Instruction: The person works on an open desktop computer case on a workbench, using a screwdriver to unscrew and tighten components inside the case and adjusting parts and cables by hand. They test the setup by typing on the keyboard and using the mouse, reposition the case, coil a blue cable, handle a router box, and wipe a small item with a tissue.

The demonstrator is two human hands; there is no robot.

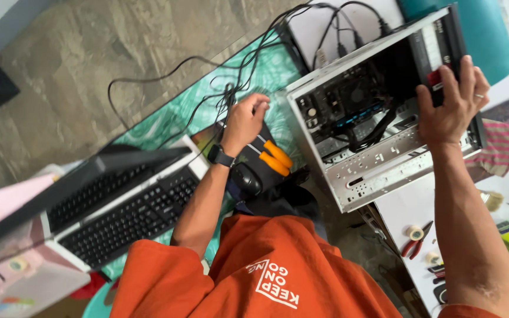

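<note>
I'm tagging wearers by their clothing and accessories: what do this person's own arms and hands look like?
Both forearms are bare below loose, short orange sleeves. The left hand's wrist carries a dark wristwatch with a black strap. The right hand has a thin pale ring on one finger. No gloves.

Soft, even daylight fills my view, bright without harsh glare. The white desk point(407, 206) at four o'clock is nearly washed out. Inside the open computer case point(378, 112) at one o'clock it is dark, detail lost in shadow. My left hand point(244, 121) is slightly smeared by motion. Edges bend outward, and the laptop point(89, 200) at eight o'clock looks soft.
</note>
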